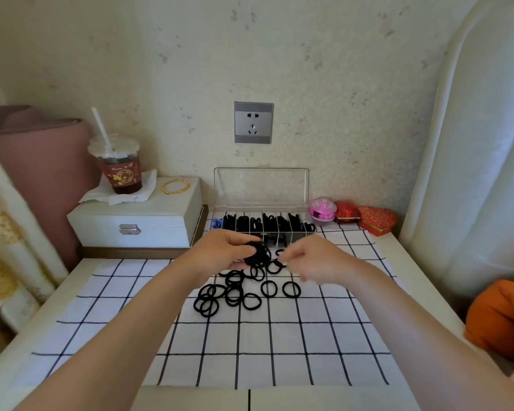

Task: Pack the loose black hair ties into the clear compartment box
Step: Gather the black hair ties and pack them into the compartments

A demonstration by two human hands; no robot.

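Over the desk [51, 315] we gather: left hand [220, 253] grips a bunch of hair ties [257, 253], right hand's [309, 262] grip unclear (blurred); next, into the compartment box [261, 188].

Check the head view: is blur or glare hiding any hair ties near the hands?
Head view: motion blur smears the right hand, so its grip is unreadable; the left hand and its bunch of ties look sharp; loose ties on the checked cloth read crisply; soft light, no glare on the clear box.

Left hand [220, 254], right hand [316, 262] and both forearms [137, 321] are bare.
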